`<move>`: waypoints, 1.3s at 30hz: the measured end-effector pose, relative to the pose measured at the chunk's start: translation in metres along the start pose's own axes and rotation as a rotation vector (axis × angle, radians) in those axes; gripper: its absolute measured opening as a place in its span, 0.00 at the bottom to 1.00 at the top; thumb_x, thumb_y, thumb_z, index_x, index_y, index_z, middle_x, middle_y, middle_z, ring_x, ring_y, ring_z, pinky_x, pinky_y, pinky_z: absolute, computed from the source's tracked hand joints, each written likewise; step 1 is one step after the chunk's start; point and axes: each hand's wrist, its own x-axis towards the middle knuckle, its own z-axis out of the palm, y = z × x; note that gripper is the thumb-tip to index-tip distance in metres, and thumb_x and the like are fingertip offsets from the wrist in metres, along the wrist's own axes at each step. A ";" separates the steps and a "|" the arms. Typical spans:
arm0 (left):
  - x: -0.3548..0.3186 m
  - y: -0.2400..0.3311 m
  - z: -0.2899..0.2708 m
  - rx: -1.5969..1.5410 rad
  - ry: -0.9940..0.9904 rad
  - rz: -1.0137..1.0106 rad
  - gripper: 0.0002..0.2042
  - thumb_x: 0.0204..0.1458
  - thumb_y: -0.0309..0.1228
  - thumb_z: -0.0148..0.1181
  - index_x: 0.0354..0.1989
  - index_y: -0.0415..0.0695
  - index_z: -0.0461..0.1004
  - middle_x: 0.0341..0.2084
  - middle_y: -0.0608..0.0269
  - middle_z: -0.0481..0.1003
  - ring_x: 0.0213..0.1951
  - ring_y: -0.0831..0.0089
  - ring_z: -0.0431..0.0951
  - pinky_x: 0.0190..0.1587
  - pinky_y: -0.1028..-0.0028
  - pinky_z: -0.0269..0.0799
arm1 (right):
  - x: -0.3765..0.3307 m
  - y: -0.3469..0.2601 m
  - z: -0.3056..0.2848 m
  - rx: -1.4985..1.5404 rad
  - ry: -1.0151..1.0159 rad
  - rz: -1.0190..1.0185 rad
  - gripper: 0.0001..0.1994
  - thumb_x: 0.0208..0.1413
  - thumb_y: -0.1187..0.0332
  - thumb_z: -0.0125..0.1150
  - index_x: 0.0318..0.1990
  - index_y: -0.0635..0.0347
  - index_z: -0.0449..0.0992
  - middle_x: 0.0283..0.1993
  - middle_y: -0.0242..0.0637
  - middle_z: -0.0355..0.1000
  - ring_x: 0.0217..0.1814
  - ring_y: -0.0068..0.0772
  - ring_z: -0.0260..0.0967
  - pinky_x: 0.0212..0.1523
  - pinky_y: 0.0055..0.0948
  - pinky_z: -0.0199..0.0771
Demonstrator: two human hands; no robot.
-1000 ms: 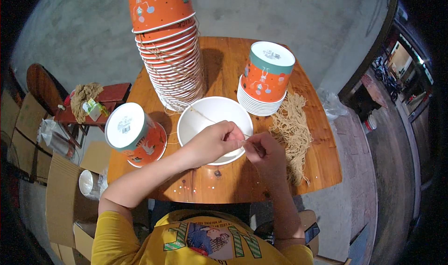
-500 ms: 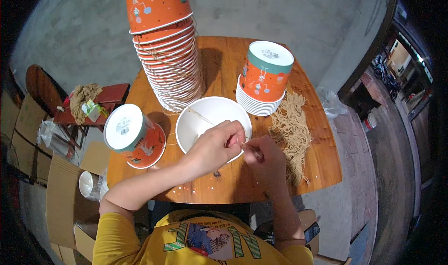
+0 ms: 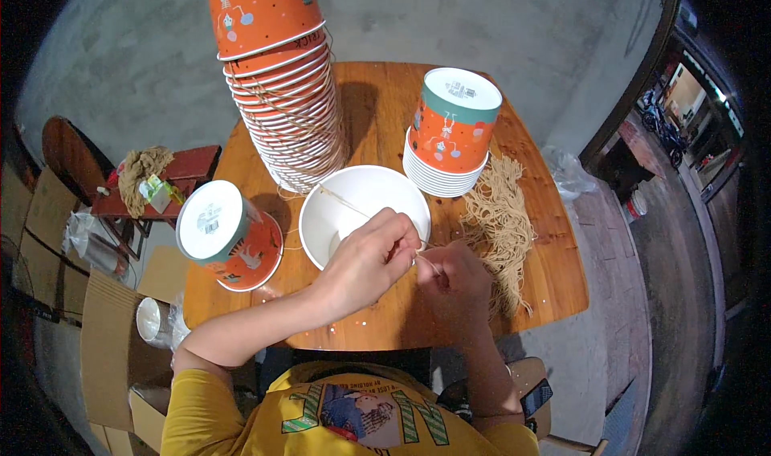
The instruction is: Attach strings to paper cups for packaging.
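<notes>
A white-lined paper tub (image 3: 321, 230) stands mouth up at the middle of the table. From its far-left rim a thin tan cord (image 3: 345, 202) runs across the opening to my hands. My left hand (image 3: 371, 257) pinches the cord over the tub's near right rim. Close beside it, the fingers of my right hand (image 3: 456, 281) are closed on the cord's end part, which shows between the two hands. The fingertips partly hide the cord there. A loose bundle of tan cords (image 3: 502, 231) lies just beyond my right hand.
A tall stack of orange tubs with cords (image 3: 289, 111) rises behind the tub. At right stands a shorter upside-down stack (image 3: 454, 135); at left, one upside-down tub (image 3: 229, 235). Small white specks dot the wooden table's (image 3: 377, 323) near part. A red bench (image 3: 197, 167) stands farther left.
Both hands stay close together on the cord, with only slight finger movement. The right hand has shifted slightly down and left. The whole scene is slightly shifted in the picture.
</notes>
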 end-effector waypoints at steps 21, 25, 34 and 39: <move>0.000 0.003 -0.002 -0.159 -0.041 -0.193 0.05 0.50 0.20 0.55 0.33 0.40 0.67 0.25 0.65 0.68 0.29 0.78 0.69 0.32 0.76 0.67 | -0.002 0.001 0.005 0.049 -0.022 0.048 0.06 0.50 0.67 0.62 0.33 0.58 0.74 0.29 0.41 0.70 0.29 0.42 0.70 0.32 0.36 0.72; 0.004 -0.007 -0.003 -0.244 -0.041 -0.193 0.05 0.51 0.20 0.55 0.34 0.40 0.66 0.25 0.68 0.68 0.29 0.80 0.67 0.34 0.78 0.67 | -0.002 -0.006 0.004 0.184 -0.054 0.319 0.08 0.51 0.67 0.62 0.35 0.59 0.74 0.29 0.40 0.71 0.29 0.37 0.71 0.31 0.33 0.72; 0.010 -0.016 -0.006 -0.516 -0.153 -0.346 0.11 0.51 0.20 0.59 0.41 0.41 0.64 0.29 0.70 0.69 0.34 0.84 0.68 0.40 0.83 0.65 | 0.002 0.000 0.008 0.316 0.034 0.338 0.04 0.52 0.73 0.61 0.30 0.61 0.72 0.18 0.21 0.56 0.20 0.11 0.49 0.21 0.18 0.51; 0.011 -0.013 -0.004 -0.498 -0.124 -0.346 0.12 0.50 0.17 0.55 0.42 0.39 0.63 0.28 0.67 0.70 0.32 0.82 0.70 0.38 0.82 0.67 | 0.001 0.004 0.006 0.287 -0.044 0.424 0.08 0.50 0.67 0.63 0.35 0.58 0.72 0.30 0.35 0.72 0.27 0.27 0.69 0.29 0.27 0.69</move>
